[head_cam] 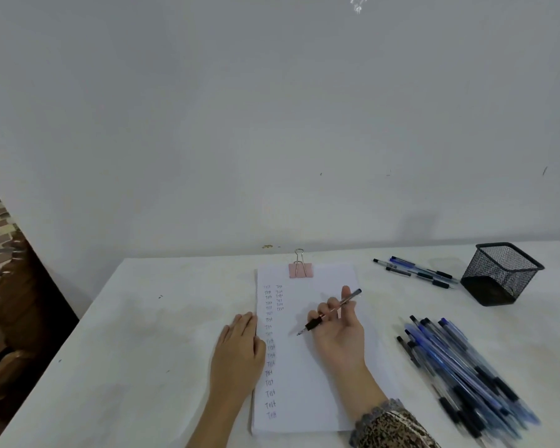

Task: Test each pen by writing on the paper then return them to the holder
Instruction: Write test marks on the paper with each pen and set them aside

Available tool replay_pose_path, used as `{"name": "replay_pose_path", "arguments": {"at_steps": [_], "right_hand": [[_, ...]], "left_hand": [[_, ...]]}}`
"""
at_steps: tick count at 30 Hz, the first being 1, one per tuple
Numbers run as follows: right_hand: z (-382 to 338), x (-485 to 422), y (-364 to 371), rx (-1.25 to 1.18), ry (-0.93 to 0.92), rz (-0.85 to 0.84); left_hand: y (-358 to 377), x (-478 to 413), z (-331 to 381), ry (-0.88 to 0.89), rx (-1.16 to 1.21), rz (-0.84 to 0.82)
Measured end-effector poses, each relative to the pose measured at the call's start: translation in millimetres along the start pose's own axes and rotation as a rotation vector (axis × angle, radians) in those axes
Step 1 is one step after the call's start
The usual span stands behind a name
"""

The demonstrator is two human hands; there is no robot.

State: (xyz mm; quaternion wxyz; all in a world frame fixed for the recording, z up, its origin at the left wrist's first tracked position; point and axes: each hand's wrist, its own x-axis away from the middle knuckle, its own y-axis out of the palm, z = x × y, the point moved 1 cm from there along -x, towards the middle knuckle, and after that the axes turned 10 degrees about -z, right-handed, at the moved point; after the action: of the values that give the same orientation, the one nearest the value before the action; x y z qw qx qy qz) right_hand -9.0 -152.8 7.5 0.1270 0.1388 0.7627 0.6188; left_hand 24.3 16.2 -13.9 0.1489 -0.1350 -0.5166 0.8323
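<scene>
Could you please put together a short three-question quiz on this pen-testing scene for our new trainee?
1. True or false: the right hand holds a pen over the paper.
2. Multiple choice: the pink binder clip sits at the paper's A) far edge, B) near edge, C) left edge.
3. Fill in: the left hand rests flat at the paper's ___ edge.
Key: 1 true; 2 A; 3 left.
</scene>
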Motion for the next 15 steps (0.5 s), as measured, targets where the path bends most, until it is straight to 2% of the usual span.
{"name": "replay_pose_path", "arguments": {"at_steps": [6, 10, 12, 15], "right_hand": [[-5.5, 10.3, 1.6, 0.002, -0.086, -0.006], [-25.1, 21.4, 18.8, 0.142, -0.112, 0.086], [-53.9, 26.3, 31.8, 0.374, -0.102, 0.103], [-110.0, 34.3, 50.4, 1.091, -0.162, 0.178]], "left_hand": [[0.1, -0.1, -0.4, 0.011, 0.001, 0.010], [2.1, -1.9, -2.2, 0.011, 0.007, 0.015], [2.3, -2.5, -2.7, 0.014, -0.004, 0.019], [0.9, -2.3, -1.4, 0.024, -0.024, 0.011]]}}
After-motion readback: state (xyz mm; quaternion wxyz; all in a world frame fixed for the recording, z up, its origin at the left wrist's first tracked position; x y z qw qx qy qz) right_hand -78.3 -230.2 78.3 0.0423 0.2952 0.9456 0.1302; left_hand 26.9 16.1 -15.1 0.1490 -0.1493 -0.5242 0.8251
